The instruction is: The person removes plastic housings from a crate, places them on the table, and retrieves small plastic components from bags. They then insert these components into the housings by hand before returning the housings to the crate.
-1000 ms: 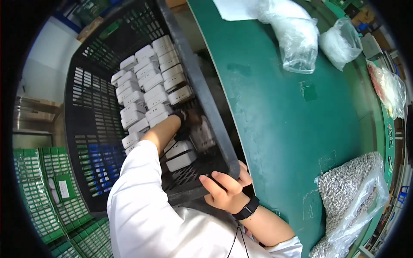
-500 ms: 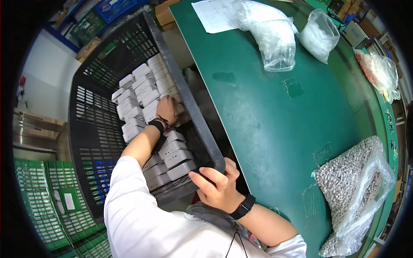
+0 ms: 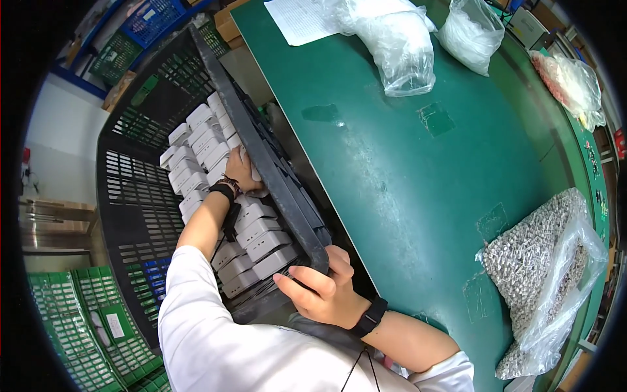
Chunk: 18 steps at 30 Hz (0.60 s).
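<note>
A large black plastic crate (image 3: 140, 215) tilts at my left, holding rows of white box-shaped plastic cases (image 3: 269, 243) with small dark slots in their ends. My left hand (image 3: 240, 171) reaches deep into it, close to the crate's right wall. Its fingers curve round a white case (image 3: 255, 175), partly hidden behind the palm and the rim. At the crate's near right corner, my right hand (image 3: 326, 291) grips the rim, with fingers over the outside and the thumb side toward the inside. Thin dark cords (image 3: 261, 293) lie along the crate's near end.
The green-topped table (image 3: 392, 189) stands to the right. On it are clear bags of white parts (image 3: 398, 52), a paper sheet (image 3: 300, 23) and an open bag of small metallic parts (image 3: 535, 261). Green crates (image 3: 98, 326) are stacked at lower left.
The crate's right wall now leans further over the cases, its outer side showing. My left hand has shifted toward that wall; my right hand keeps hold of the corner. The view has turned slightly.
</note>
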Each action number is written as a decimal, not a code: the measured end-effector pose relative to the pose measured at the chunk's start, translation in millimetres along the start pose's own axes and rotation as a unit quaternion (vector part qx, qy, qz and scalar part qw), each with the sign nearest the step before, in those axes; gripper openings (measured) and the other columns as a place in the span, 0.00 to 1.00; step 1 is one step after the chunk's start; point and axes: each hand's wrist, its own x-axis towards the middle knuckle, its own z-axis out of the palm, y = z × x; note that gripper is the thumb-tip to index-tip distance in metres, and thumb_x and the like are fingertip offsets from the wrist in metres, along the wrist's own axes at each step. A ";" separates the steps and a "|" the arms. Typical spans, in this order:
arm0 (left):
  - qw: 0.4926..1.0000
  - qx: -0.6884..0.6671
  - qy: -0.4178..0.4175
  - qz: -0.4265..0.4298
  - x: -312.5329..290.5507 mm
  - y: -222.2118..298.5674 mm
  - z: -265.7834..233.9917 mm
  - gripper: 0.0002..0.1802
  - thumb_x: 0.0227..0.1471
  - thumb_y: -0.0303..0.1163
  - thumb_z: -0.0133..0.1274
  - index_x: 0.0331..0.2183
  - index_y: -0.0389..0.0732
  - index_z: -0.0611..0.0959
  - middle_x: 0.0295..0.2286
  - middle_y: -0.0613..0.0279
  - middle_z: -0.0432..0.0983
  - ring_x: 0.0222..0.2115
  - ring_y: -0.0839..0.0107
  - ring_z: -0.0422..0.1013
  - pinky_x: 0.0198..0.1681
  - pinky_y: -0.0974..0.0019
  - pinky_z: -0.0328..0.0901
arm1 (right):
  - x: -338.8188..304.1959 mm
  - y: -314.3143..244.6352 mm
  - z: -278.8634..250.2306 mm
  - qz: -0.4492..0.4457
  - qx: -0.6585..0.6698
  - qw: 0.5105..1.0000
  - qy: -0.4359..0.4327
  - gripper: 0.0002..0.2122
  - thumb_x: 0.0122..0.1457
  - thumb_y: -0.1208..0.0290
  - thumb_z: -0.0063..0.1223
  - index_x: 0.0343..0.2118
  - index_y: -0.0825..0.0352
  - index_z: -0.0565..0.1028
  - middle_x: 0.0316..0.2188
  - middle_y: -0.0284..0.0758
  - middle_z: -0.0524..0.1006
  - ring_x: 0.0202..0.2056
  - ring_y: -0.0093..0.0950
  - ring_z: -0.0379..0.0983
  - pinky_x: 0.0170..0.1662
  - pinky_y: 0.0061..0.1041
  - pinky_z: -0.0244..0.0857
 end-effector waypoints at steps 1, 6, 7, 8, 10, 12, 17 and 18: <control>1.000 -0.014 -0.017 -0.002 1.2 8.8 0.3 0.62 0.18 0.54 0.64 0.54 0.32 0.57 0.53 0.33 0.46 0.54 0.39 0.46 0.57 0.51 0.48 | -0.7 1.1 -0.8 -0.001 -0.005 1.000 -0.002 0.19 0.38 0.79 0.56 0.35 0.50 0.75 0.40 0.26 0.62 0.41 0.34 0.54 0.39 0.33 0.59; 0.998 -0.041 -0.044 0.005 -4.5 30.1 -3.9 0.58 0.21 0.50 0.64 0.52 0.29 0.58 0.52 0.33 0.48 0.54 0.39 0.47 0.58 0.53 0.48 | -0.1 2.0 -3.7 0.007 0.000 1.000 -0.003 0.19 0.38 0.79 0.55 0.36 0.50 0.75 0.40 0.26 0.62 0.41 0.34 0.54 0.39 0.33 0.58; 0.998 -0.042 -0.040 0.012 -5.9 32.1 -3.6 0.57 0.23 0.49 0.64 0.52 0.28 0.59 0.52 0.33 0.49 0.54 0.39 0.47 0.58 0.53 0.48 | 0.1 1.8 -4.1 0.006 -0.002 1.000 -0.002 0.19 0.38 0.79 0.55 0.36 0.50 0.75 0.40 0.26 0.62 0.40 0.34 0.54 0.39 0.33 0.58; 0.998 -0.039 -0.039 0.008 -10.8 25.2 -1.4 0.57 0.23 0.49 0.64 0.52 0.28 0.59 0.52 0.33 0.49 0.54 0.39 0.47 0.58 0.53 0.48 | 0.7 0.5 -3.1 0.004 0.002 1.000 0.000 0.19 0.38 0.79 0.55 0.36 0.50 0.75 0.40 0.26 0.62 0.40 0.34 0.55 0.39 0.33 0.58; 0.998 -0.054 0.012 -0.027 -21.9 14.0 7.1 0.50 0.28 0.45 0.61 0.50 0.26 0.61 0.51 0.34 0.52 0.53 0.41 0.49 0.57 0.53 0.49 | 1.9 -2.0 -1.4 0.001 0.011 1.000 0.003 0.19 0.38 0.79 0.55 0.36 0.50 0.75 0.40 0.26 0.62 0.40 0.34 0.55 0.39 0.33 0.58; 0.996 -0.064 0.036 -0.044 -29.5 18.0 15.2 0.46 0.31 0.43 0.60 0.49 0.26 0.62 0.50 0.35 0.54 0.53 0.43 0.50 0.56 0.53 0.50 | 1.0 -1.1 -0.7 0.000 0.012 1.000 0.005 0.19 0.38 0.79 0.55 0.36 0.50 0.75 0.40 0.26 0.62 0.40 0.34 0.54 0.40 0.33 0.58; 0.955 0.286 0.067 -0.038 -36.1 107.7 17.6 0.38 0.35 0.37 0.55 0.46 0.25 0.65 0.51 0.38 0.56 0.51 0.46 0.54 0.54 0.52 0.53 | -6.1 2.9 3.4 0.004 0.006 1.000 0.008 0.15 0.45 0.72 0.51 0.38 0.52 0.75 0.44 0.26 0.63 0.43 0.35 0.55 0.46 0.38 0.56; 0.957 0.278 0.051 -0.057 -38.9 123.4 8.1 0.37 0.34 0.37 0.55 0.46 0.26 0.66 0.51 0.39 0.55 0.51 0.47 0.55 0.53 0.52 0.54 | -5.8 1.7 3.9 0.002 0.007 1.000 0.011 0.15 0.45 0.72 0.51 0.38 0.52 0.75 0.44 0.26 0.63 0.43 0.35 0.55 0.46 0.38 0.56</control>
